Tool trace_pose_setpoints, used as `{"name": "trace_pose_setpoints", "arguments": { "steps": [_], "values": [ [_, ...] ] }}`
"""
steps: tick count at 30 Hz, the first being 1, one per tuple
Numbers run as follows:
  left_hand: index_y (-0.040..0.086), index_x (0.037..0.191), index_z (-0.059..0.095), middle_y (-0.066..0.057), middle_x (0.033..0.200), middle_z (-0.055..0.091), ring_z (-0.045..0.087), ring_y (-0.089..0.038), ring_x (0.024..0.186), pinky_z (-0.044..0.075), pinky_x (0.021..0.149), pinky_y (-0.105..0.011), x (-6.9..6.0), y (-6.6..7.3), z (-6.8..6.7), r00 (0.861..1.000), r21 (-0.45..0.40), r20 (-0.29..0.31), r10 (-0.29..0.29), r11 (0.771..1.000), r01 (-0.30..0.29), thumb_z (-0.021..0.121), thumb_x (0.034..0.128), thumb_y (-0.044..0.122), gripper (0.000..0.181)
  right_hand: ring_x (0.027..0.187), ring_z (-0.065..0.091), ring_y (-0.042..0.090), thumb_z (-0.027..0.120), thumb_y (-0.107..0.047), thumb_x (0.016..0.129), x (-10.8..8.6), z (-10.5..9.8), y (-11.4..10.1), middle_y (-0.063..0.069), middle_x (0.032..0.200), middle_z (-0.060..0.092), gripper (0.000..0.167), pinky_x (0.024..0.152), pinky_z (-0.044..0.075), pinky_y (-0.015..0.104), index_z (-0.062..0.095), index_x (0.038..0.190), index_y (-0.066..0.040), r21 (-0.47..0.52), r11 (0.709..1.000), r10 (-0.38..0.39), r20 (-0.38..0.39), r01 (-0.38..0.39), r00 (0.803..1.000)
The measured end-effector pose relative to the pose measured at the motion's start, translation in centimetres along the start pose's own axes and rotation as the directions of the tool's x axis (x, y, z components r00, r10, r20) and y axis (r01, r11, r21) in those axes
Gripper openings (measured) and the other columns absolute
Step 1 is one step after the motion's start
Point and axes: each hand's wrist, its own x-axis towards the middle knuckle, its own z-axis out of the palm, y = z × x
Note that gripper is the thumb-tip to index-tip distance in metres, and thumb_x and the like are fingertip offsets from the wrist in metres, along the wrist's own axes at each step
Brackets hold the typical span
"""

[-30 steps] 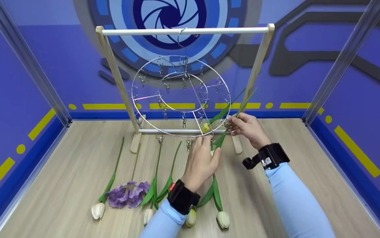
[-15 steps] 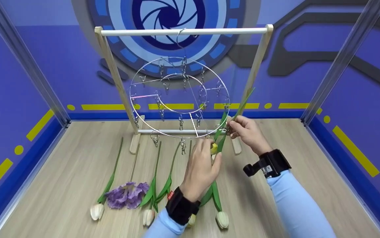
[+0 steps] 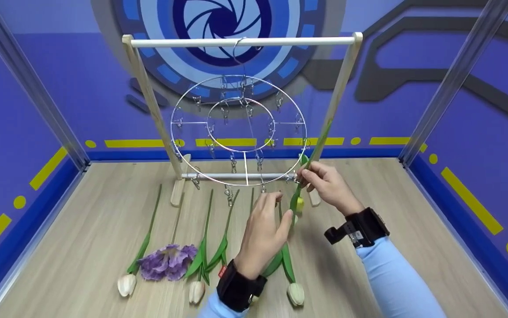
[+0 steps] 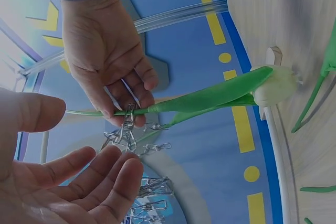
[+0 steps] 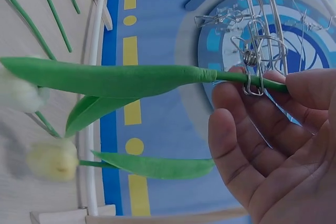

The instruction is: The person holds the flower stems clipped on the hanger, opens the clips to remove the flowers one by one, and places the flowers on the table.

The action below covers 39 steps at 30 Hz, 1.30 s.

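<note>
My right hand point(image 3: 331, 185) pinches the green stem of a white tulip point(image 5: 21, 90), whose bloom hangs downward. A metal clip point(image 5: 254, 61) on the round wire hanger point(image 3: 247, 170) sits around that stem at the fingertips. My left hand point(image 3: 262, 234) is just left of the stem, its fingers loosely spread and holding nothing; in the left wrist view its fingertips are close below the clips. A yellow tulip point(image 5: 52, 160) hangs head down behind the white one, its upper end hidden in the head view.
The hanger, ringed with several clips, hangs by a hook from a wooden rack point(image 3: 240, 42). On the table point(image 3: 81, 247) lie a white tulip point(image 3: 126, 285), a purple flower point(image 3: 167, 263) and several more tulips point(image 3: 295, 293). Blue panels point(image 3: 470, 145) enclose the sides and back.
The hanger has turned, and the yellow tulip has swung right and toward me. My left hand has drawn back from the rim with its fingers loosened. My right hand has shifted slightly left and down.
</note>
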Motion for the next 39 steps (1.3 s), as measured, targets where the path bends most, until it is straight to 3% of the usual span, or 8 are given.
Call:
{"name": "trace_pose_setpoints", "arguments": {
  "steps": [12,20,26,39],
  "values": [
    [-0.006,0.131,0.059,-0.018,0.122,0.063,0.063,-0.032,0.112,0.052,0.096,-0.046,-0.7,-1.3,-0.1,0.999,-0.076,-0.049,-0.011,0.997,0.007,0.066,0.0984,0.009,0.036,0.079,0.065,0.015,0.051,-0.005,0.107,-1.0,1.5,-1.4,0.024,0.097,0.072,0.022,0.069,0.054,0.026,0.067,0.103,0.009,-0.036,0.997,-0.066,0.034,0.068,0.997],
    [-0.009,0.137,0.054,-0.020,0.122,0.063,0.063,-0.032,0.107,0.053,0.090,-0.046,-0.9,-2.1,0.0,0.997,-0.093,-0.051,-0.062,0.994,0.057,0.065,0.0995,0.010,0.044,0.078,0.066,0.018,0.051,-0.006,0.108,-1.7,2.4,-2.1,0.020,0.096,0.073,0.021,0.069,0.053,0.026,0.068,0.103,0.006,-0.068,0.993,-0.088,0.054,0.092,0.995],
    [-0.009,0.138,0.054,-0.020,0.122,0.063,0.064,-0.031,0.106,0.056,0.087,-0.043,-0.4,-2.4,-0.3,0.995,-0.122,-0.042,-0.091,0.989,0.086,0.062,0.1015,0.012,0.042,0.077,0.066,0.017,0.051,-0.005,0.108,-2.1,3.0,-2.2,0.019,0.092,0.072,0.020,0.068,0.055,0.031,0.067,0.101,0.005,-0.077,0.992,-0.095,0.068,0.101,0.993],
    [-0.008,0.137,0.057,-0.021,0.122,0.064,0.066,-0.026,0.096,0.057,0.079,-0.035,0.7,-2.7,0.0,0.993,-0.184,-0.032,-0.111,0.977,0.103,0.055,0.1061,0.013,0.038,0.073,0.060,0.016,0.051,-0.003,0.107,-2.6,3.7,-2.4,0.016,0.087,0.065,0.019,0.066,0.052,0.027,0.064,0.096,0.005,-0.071,0.986,-0.145,0.108,0.153,0.984]
  ]
}}
